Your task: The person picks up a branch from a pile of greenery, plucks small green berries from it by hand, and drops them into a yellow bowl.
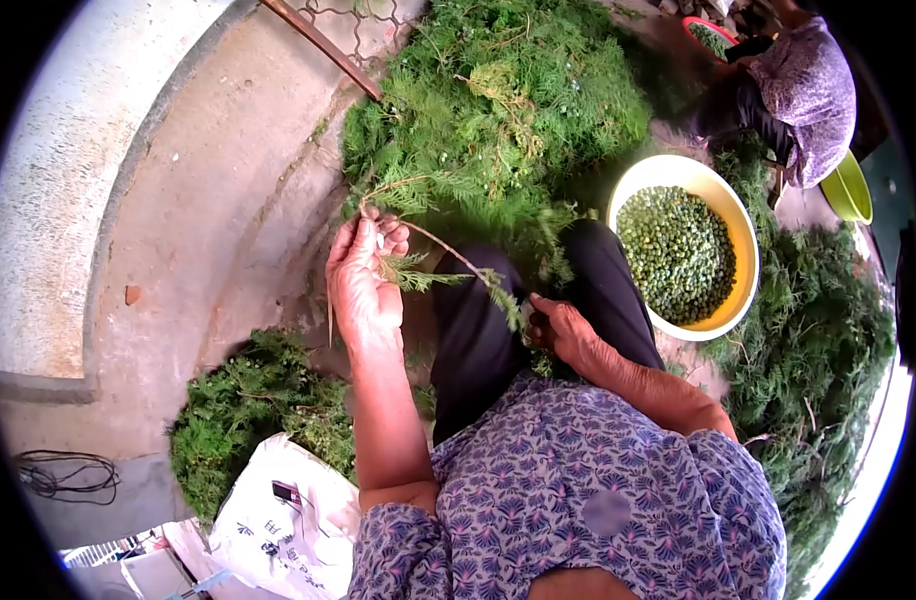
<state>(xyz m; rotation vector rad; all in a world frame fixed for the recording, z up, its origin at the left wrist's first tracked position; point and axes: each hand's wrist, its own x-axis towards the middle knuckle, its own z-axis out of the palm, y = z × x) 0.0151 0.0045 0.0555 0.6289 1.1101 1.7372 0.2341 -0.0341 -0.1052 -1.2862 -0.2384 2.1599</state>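
Over pale concrete [208, 180], left hand [363, 275] pinches feathery sprig [440, 241].

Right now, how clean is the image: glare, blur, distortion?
Head view: strong fisheye, black corners, pale ledge bowed; blown-out strip with blue fringe at lower right; hazy round smudge over the shirt; sprigs near the knees smeared, probably motion; pale sheen on the berries; left hand and the twig it pinches fairly sharp.
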